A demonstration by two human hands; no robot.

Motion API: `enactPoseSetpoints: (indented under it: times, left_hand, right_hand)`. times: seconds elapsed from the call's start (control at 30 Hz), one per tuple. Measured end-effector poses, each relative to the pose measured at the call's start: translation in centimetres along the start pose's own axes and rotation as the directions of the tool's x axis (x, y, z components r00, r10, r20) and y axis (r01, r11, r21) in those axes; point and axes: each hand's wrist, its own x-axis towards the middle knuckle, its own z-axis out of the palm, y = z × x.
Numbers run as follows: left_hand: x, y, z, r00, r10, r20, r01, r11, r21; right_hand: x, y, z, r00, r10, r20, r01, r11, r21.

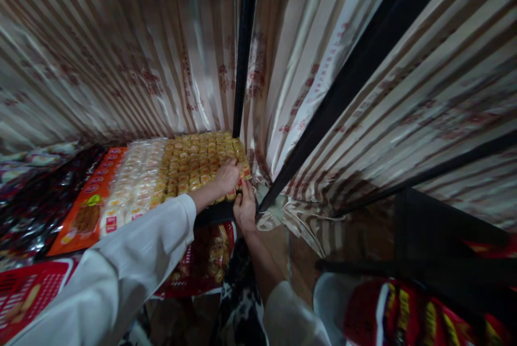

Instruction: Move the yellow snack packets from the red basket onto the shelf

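Rows of small gold-wrapped packets (189, 155) lie close together at the right end of a dark display shelf (220, 211). My left hand (229, 176) rests over the front right corner of these rows, its fingers closed on a gold-wrapped packet with some red (243, 171). Just below and to the right, my right hand (245, 209) reaches up to the same corner. Its fingers are drawn together at the packet's edge; their exact grip is partly hidden. Left of the gold rows lie clear-wrapped white packets (135, 179).
Further left are an orange bag (91, 198) and dark shiny packets (52, 195). Red packages (197, 260) sit below the shelf. Black posts (244, 50) and a striped plastic sheet (141, 39) stand behind. At lower right are red packs (420, 313) and a dark box (440, 227).
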Motion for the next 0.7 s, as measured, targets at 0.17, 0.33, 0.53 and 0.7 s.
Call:
enactPoseSetpoints:
  times: [0.17,0.33,0.53,0.7]
  left_hand:
    - [-0.6,-0.8,1.3,0.995,0.016,-0.095,-0.026,0.994,-0.107]
    - [-0.4,-1.1,1.8,0.999,0.020,-0.034,-0.024,0.992,-0.122]
    - [-0.5,-0.6,1.5,0.998,0.050,-0.043,-0.051,0.998,-0.032]
    - [-2.2,-0.4,1.2,0.977,0.074,-0.199,-0.081,0.996,-0.024]
  right_hand:
    - [0.2,0.5,0.2,0.998,-0.058,-0.002,0.058,0.998,-0.026]
    - [0.0,0.8,0.3,0.997,-0.067,0.031,0.068,0.997,-0.021]
    - [0.2,0.8,0.4,1.000,-0.025,-0.003,0.026,0.999,0.027]
    - [0.8,0.3,-0.2,0.999,0.043,-0.010,-0.041,0.994,0.105]
